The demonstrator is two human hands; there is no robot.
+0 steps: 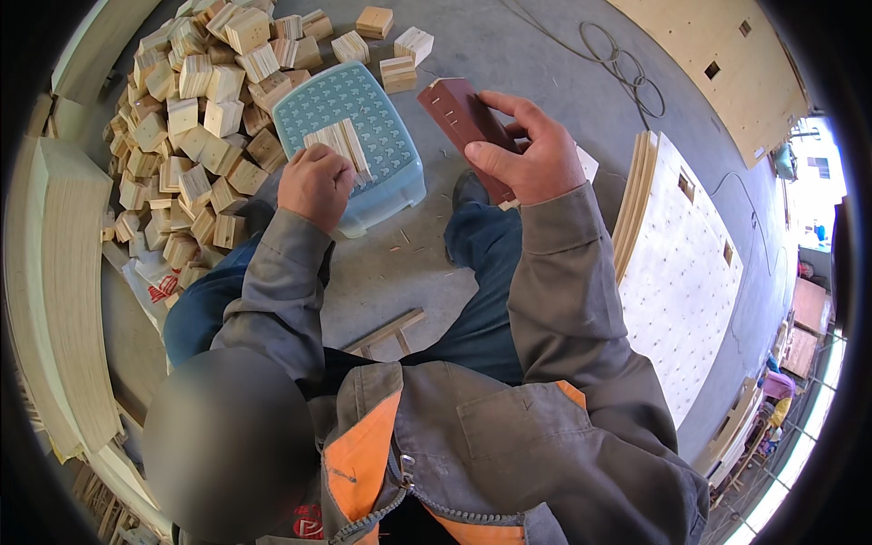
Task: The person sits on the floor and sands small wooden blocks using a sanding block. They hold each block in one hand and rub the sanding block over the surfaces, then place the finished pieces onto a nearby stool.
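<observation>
My right hand (536, 150) grips a long sanding block (463, 113), wrapped in a red-brown sheet with a few staples across its face. It is held tilted in the air to the right of a light-blue plastic stool (395, 195). On the stool's patterned top lies a layered plywood block (338, 138), its striped edge facing up. My left hand (316, 186) is closed at the near left end of this block, fingers curled against it. The fingertips are partly hidden.
A big heap of plywood blocks (195, 127) lies left of the stool, with several loose ones behind it. Stacked boards (681, 263) stand at the right. A cable (627, 68) coils on the floor beyond. A small wooden frame (391, 334) lies between my legs.
</observation>
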